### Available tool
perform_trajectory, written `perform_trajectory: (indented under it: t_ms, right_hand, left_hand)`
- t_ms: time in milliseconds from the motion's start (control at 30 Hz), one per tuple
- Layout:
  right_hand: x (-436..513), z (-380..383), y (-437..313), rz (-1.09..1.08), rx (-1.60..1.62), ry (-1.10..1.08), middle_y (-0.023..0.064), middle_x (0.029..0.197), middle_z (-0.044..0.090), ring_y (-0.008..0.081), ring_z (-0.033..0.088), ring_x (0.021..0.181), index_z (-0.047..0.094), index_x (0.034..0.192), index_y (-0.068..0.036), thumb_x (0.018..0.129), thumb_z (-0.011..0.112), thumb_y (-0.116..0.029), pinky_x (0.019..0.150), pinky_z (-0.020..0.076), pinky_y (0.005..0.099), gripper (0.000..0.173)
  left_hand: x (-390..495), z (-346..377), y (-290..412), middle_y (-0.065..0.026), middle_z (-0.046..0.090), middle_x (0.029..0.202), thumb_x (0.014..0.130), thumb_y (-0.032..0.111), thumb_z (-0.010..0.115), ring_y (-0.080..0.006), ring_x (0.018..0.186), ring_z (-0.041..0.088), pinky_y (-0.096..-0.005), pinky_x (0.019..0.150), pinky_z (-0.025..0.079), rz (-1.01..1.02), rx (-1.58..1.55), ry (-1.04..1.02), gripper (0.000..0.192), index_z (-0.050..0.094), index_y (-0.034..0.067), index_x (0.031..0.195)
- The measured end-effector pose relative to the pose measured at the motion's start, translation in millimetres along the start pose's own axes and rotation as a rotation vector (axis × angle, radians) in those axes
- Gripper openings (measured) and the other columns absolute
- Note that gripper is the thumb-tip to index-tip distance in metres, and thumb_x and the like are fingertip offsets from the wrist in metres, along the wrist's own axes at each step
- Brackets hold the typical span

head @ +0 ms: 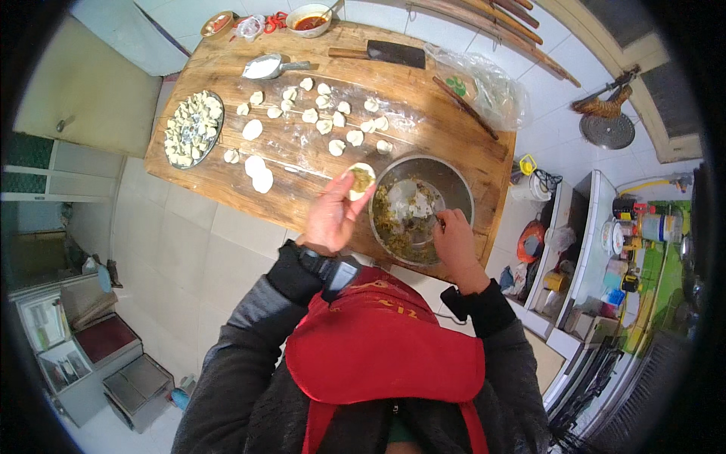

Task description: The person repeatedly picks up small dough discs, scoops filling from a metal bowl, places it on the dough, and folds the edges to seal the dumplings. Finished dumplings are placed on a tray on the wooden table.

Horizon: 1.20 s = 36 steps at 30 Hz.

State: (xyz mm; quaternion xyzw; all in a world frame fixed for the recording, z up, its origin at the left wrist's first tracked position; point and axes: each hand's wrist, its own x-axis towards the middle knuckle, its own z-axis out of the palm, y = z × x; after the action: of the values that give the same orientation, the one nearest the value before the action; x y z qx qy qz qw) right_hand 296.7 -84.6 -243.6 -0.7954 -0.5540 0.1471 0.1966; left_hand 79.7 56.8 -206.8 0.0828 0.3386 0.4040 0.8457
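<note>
My left hand (pixel 334 214) holds a round dough wrapper (pixel 362 181) with greenish-yellow filling on it, just left of a large metal bowl (pixel 472 198). Over that bowl my right hand (pixel 454 230) grips a thin utensil (pixel 435 214), its lower end down among the chopped filling (pixel 388 213) spread round the bowl's bottom and side. Flat wrappers (pixel 252 129) lie on the floured wooden table (pixel 295 196), some of them overlapping (pixel 261 177). Several folded dumplings (pixel 324 126) are scattered across the middle. A round plate (pixel 220 133) full of dumplings stands at the left edge.
A metal scoop of flour (pixel 264 67), a cleaver (pixel 394 54) and a bowl of red sauce (pixel 311 21) are along the far side. A dark stick (pixel 465 108) and a clear plastic bag (pixel 493 91) lie at the right back. Crowded shelves (pixel 584 238) stand to the right.
</note>
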Motion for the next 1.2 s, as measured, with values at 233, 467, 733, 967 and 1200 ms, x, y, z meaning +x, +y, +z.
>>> perform_trajectory:
  t_ms: [233, 467, 733, 967, 1200]
  right_hand:
    - [-5, 46, 38, -0.091, -0.05, -0.134, 0.0224, 0.098, 0.057, 0.0421, 0.061, 0.084, 0.058, 0.092, 0.001, 0.081, 0.055, 0.0, 0.073, 0.052, 0.0491, 0.011]
    - [2, 43, 42, -0.114, -0.035, -0.169, 0.021, 0.094, 0.059, 0.041, 0.058, 0.09, 0.059, 0.093, 0.0, 0.082, 0.058, -0.003, 0.079, 0.0488, 0.0479, 0.011]
    - [3, -10, -34, -0.216, 0.255, 0.075, 0.0141, 0.09, 0.062, 0.0361, 0.059, 0.087, 0.065, 0.097, -0.005, 0.085, 0.066, -0.01, 0.075, 0.0483, 0.0422, 0.013]
    - [8, -52, -89, -0.357, 0.438, 0.169, 0.0112, 0.091, 0.065, 0.0318, 0.061, 0.087, 0.067, 0.098, -0.006, 0.081, 0.07, -0.007, 0.077, 0.0491, 0.0398, 0.017]
    - [15, -60, -114, -0.564, 0.384, 0.292, 0.0083, 0.095, 0.064, 0.0304, 0.059, 0.09, 0.065, 0.103, -0.006, 0.077, 0.074, -0.011, 0.079, 0.0488, 0.0394, 0.028]
  left_hand:
    - [-28, -9, 25, -0.0103, 0.063, 0.116, 0.1, 0.012, 0.054, -0.023, 0.109, 0.062, -0.0406, 0.102, 0.053, 0.0, 0.081, 0.124, 0.023, 0.056, -0.002, 0.118]
    - [-44, -5, 7, -0.0103, 0.063, 0.116, 0.099, 0.011, 0.055, -0.0236, 0.11, 0.062, -0.044, 0.103, 0.052, -0.043, 0.074, 0.102, 0.018, 0.057, 0.001, 0.113]
    - [-51, 13, -6, -0.0101, 0.062, 0.12, 0.101, 0.014, 0.052, -0.0216, 0.113, 0.061, -0.0441, 0.104, 0.05, 0.003, 0.019, -0.031, 0.021, 0.055, 0.002, 0.118]
    - [-55, 20, -9, -0.0091, 0.062, 0.117, 0.102, 0.016, 0.051, -0.0214, 0.112, 0.061, -0.0441, 0.103, 0.051, 0.039, -0.011, -0.093, 0.02, 0.054, 0.004, 0.118]
    - [-61, 23, -11, -0.0106, 0.062, 0.118, 0.103, 0.025, 0.05, -0.0247, 0.11, 0.062, -0.0408, 0.095, 0.055, 0.023, 0.042, -0.084, 0.026, 0.053, 0.005, 0.121]
